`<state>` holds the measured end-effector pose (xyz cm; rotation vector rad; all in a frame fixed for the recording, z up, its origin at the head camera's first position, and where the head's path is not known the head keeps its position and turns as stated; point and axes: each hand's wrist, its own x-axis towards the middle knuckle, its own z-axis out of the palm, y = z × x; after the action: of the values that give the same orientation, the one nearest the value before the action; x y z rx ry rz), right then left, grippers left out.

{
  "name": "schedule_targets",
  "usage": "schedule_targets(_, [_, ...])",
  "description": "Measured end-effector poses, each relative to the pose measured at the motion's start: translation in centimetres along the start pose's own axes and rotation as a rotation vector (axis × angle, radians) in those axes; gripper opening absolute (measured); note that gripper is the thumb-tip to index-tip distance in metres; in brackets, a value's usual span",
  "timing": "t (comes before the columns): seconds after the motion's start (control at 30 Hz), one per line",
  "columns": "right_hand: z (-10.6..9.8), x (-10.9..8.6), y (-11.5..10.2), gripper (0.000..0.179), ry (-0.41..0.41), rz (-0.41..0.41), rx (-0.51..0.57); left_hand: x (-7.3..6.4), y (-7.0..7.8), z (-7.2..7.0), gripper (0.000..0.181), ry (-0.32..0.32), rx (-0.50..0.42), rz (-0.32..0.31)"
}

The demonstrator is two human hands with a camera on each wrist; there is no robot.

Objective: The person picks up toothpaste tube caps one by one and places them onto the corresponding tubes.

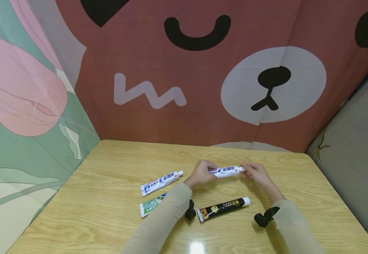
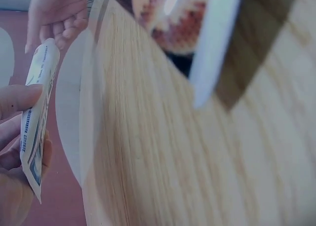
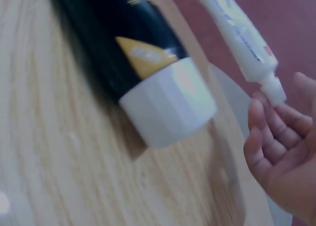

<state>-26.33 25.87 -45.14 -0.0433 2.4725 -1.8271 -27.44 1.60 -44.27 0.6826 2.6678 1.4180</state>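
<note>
A white toothpaste tube with blue lettering (image 1: 228, 171) is held over the far part of the table, its capped end pointing right. My left hand (image 1: 202, 173) grips its flat tail end, thumb on one face and fingers behind. At the other end, my right hand (image 1: 257, 173) has its fingertips at the small white cap (image 3: 274, 90); in the right wrist view the thumb stands apart from the cap. Nearer me lies a black toothpaste tube (image 1: 223, 209) with a thick white cap (image 3: 170, 102), below and between both hands.
On the left of the wooden table (image 1: 92, 197) lies a second white toothpaste tube (image 1: 160, 184). Below it is a green and white tube (image 1: 152, 204), partly hidden by my left sleeve (image 1: 161, 218). A bear-print cloth (image 1: 203, 123) hangs behind the table.
</note>
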Motion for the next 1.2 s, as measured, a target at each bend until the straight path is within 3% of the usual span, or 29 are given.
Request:
schedule_targets(0.17, [-0.33, -0.26, -0.21, 0.040, -0.026, -0.028, 0.083, -0.01, 0.12, -0.21, 0.034, 0.011, -0.010, 0.005])
schedule_targets(0.27, [-0.47, -0.30, -0.26, 0.037, -0.009, -0.007, 0.054, 0.04, 0.34, -0.27, 0.034, 0.008, 0.001, 0.025])
schedule_targets(0.43, [-0.28, -0.29, -0.57, 0.047, 0.036, 0.020, -0.035, 0.00, 0.61, -0.31, 0.032, 0.009, 0.007, 0.067])
schedule_targets(0.6, [-0.20, -0.34, -0.86, 0.051, 0.028, 0.006, -0.064, -0.19, 0.51, -0.30, 0.031, 0.022, 0.012, 0.079])
schedule_targets(0.83, [-0.62, -0.47, -0.64, 0.048, -0.048, 0.033, 0.108, -0.56, 0.50, -0.50, 0.030, 0.025, -0.009, 0.049])
schedule_targets(0.97, [-0.61, -0.56, -0.65, 0.041, -0.042, 0.042, 0.071, -0.52, 0.49, -0.34, 0.031, 0.022, -0.008, 0.045])
schedule_targets(1.2, [-0.14, -0.47, -1.00, 0.048, -0.001, 0.069, -0.014, -0.35, 0.56, -0.09, 0.030, 0.018, -0.005, 0.070])
